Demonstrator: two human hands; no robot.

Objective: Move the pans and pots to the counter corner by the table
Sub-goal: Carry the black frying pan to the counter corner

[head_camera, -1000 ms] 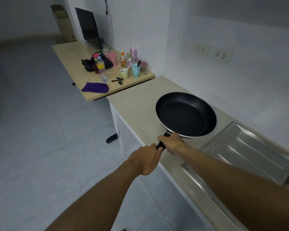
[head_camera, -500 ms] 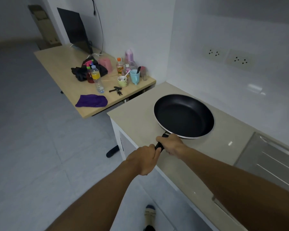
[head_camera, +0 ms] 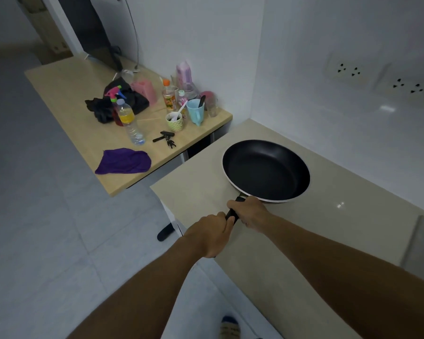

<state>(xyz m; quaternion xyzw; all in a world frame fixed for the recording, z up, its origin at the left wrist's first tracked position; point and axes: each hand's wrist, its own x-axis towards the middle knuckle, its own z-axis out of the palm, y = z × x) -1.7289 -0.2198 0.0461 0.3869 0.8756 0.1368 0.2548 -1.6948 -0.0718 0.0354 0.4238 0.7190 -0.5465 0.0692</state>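
Note:
A black non-stick frying pan (head_camera: 266, 170) with a pale rim is over the beige counter (head_camera: 194, 199), near the corner beside the wooden table (head_camera: 66, 94). Whether it touches the counter I cannot tell. Both hands grip its black handle: my right hand (head_camera: 249, 212) close to the pan's rim, my left hand (head_camera: 211, 234) on the handle's end. Only a short piece of handle shows between them. No other pan or pot is in view.
The table holds a purple cloth (head_camera: 123, 160), keys (head_camera: 165, 138), a water bottle (head_camera: 130, 123), cups, bottles and a black bag. White walls with sockets (head_camera: 348, 70) back the counter. A steel sink drainer (head_camera: 421, 245) lies at the right edge. A foot (head_camera: 229, 327) stands on the tiled floor.
The pan has travelled left along the counter, away from the sink drainer and closer to the corner by the table. Both hands kept their grip on the handle.

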